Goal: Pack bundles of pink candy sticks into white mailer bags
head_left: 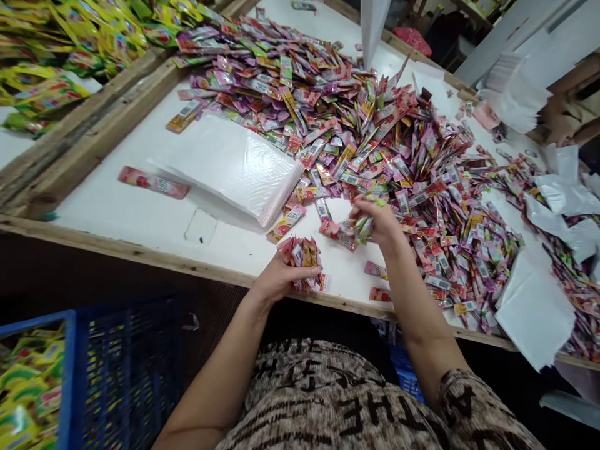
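My left hand [280, 278] is closed round a thick bundle of small sachets [302, 257], held upright at the table's front edge. Just to its right, my right hand [379, 222] pinches a few more sachets [359, 230] picked from the edge of a huge heap of pink, red and green sachets [375, 131] that covers the middle and right of the white table [135, 206]. A few loose sachets [377, 270] lie on the table between my forearm and the heap.
A stack of clear plastic bags [234, 165] lies left of the heap, with one long pink sachet [153, 182] beside it. White bags [534, 309] lie at right. Yellow-green packets [56, 56] fill the far left table. A blue crate [94, 369] stands lower left.
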`<state>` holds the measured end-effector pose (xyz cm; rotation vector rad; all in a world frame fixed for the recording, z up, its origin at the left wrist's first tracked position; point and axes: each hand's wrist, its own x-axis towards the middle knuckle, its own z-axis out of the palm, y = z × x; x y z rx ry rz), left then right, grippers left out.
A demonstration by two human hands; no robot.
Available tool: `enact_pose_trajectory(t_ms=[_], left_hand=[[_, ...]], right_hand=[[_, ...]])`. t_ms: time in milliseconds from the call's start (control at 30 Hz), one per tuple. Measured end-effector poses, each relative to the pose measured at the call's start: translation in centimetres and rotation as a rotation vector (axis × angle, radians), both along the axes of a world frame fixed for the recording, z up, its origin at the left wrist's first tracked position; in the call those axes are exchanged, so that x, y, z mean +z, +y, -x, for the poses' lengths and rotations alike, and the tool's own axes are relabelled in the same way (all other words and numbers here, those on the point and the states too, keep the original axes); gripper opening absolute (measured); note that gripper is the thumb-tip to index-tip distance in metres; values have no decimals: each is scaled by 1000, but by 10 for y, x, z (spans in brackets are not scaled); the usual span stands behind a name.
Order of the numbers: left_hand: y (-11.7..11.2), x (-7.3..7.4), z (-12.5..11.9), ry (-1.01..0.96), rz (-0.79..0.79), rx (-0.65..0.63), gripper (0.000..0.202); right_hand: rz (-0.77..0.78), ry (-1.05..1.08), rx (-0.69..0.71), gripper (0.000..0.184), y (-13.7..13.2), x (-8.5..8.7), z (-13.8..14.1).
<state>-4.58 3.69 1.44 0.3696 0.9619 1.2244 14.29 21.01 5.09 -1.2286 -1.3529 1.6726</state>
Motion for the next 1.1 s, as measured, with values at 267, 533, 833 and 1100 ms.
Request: enact_pose_trajectory(t_ms=[267,533,833,1100], left_hand=[[0,-3,-1,18,3,20,50],[-1,-1,-2,5,6,26,54],[0,-4,0,9,28,12,50],[0,-2,0,6,0,58,48]], right_hand=[[-209,-123,-87,46,14,50,-55],[-246,-130,-114,48,44,46,-65],[-517,-802,44,24,99,21,31],[-434,-691,135,25,50,46,8]])
